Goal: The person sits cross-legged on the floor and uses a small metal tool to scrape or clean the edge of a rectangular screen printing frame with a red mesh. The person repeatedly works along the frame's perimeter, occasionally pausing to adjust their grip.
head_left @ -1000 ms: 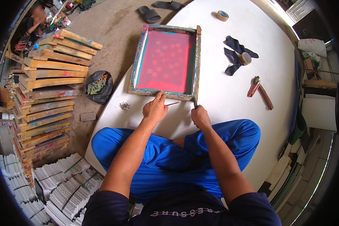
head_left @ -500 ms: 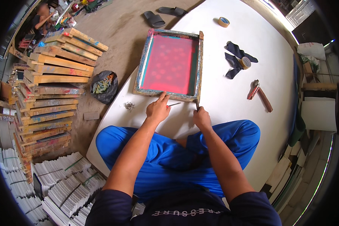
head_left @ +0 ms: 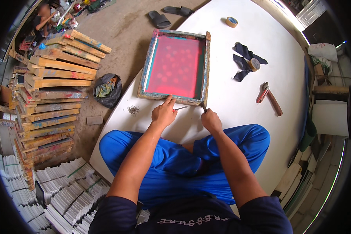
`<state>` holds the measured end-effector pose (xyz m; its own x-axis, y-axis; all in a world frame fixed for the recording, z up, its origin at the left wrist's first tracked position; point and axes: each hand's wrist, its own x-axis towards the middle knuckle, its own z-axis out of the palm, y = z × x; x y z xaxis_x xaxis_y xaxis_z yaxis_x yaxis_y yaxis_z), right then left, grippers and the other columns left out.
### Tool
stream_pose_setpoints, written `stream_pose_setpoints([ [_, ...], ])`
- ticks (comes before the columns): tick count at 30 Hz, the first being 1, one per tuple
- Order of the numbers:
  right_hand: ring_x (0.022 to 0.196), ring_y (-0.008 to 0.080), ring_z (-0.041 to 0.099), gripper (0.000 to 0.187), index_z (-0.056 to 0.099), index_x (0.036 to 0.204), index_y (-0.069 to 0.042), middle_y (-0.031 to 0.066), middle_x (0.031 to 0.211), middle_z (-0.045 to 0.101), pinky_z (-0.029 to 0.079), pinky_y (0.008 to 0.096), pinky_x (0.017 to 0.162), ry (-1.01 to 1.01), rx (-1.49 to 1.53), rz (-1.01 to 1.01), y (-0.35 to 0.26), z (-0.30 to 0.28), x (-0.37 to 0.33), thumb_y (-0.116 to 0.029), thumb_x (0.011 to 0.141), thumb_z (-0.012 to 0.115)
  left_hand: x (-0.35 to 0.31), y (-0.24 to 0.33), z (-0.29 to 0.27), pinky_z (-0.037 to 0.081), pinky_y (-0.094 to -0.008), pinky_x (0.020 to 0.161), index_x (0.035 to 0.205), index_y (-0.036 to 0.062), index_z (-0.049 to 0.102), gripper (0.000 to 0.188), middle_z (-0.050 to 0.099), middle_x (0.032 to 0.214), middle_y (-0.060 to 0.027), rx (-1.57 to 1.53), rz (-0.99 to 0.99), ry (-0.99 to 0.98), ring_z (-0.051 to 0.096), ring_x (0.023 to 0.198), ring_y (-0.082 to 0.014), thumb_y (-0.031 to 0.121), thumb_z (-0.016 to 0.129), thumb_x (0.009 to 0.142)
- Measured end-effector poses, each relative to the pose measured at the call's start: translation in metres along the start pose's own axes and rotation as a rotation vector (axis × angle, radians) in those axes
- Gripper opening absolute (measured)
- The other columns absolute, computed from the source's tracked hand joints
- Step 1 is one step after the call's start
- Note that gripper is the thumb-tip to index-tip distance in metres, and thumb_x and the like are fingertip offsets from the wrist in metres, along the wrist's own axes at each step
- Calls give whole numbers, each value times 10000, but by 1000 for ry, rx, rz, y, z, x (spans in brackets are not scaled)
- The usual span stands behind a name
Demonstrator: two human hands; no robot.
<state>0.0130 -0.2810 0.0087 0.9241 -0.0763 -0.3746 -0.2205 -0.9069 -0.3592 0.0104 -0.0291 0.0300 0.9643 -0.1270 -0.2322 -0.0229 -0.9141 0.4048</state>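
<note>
A screen-printing frame (head_left: 145, 96) with a pink mesh and a paint-stained wooden border lies on the white surface before me. My left hand (head_left: 164, 113) rests its extended fingers on the near rail, while a thin red-handled screwdriver (head_left: 182, 108) is tucked in the same hand, its shaft pointing right. Closed in a fist, my right hand (head_left: 211, 120) grips a dark narrow tool (head_left: 204, 107) whose tip meets the frame's near right corner. The tool's handle is hidden in my fingers, so its exact kind is unclear.
Staples or metal bits (head_left: 133, 110) lie in a small heap at left. Right of the frame are pliers (head_left: 263, 93), a wooden-handled tool (head_left: 275, 103), dark cloth (head_left: 242, 62) and tape rolls (head_left: 231, 22). Stacked frames (head_left: 50, 105) and a black bag (head_left: 110, 99) stand left; a person sits far left.
My right hand has shifted slightly right and the dark tool's tilt has changed a little at the corner. The left hand and the frame stay almost where they were.
</note>
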Motion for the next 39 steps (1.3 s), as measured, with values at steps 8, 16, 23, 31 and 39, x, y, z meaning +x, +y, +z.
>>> stream_pose_setpoints([
  [8,873,514,679,334,577,1072,-15,315,904,702,531,590,802,86,84,78,-6,20,-12,-329,1014,479,1,-4,2,575,-458,871,1413,150,562,549,417,1600,-36,-45,5,46,706,1054,-331,321,689,907],
  [16,863,488,688,308,595,1017,-35,324,877,692,530,590,784,-42,152,-280,-18,14,-35,-338,972,564,-11,1,-4,585,-393,828,1186,165,728,331,699,1225,-31,-203,269,273,715,1007,-272,147,719,856],
  [23,836,429,706,350,673,1023,-12,257,886,720,553,514,756,-179,202,-386,-32,19,-48,-339,898,668,-21,0,-5,576,-407,764,1022,158,779,180,748,972,-45,-152,319,183,718,877,-276,167,744,846],
  [31,696,133,652,385,708,1179,-41,66,809,687,522,303,618,-727,780,-188,-22,26,-41,-183,825,761,-25,-11,-8,557,-435,770,941,139,778,115,740,912,-53,-28,306,36,710,884,-289,207,717,872],
  [39,705,179,673,364,691,1098,19,90,822,687,531,336,609,-840,693,-266,-30,36,-33,-249,856,732,-32,-18,-16,560,-461,806,924,130,786,154,750,932,-124,66,121,-53,715,912,-339,250,693,895],
])
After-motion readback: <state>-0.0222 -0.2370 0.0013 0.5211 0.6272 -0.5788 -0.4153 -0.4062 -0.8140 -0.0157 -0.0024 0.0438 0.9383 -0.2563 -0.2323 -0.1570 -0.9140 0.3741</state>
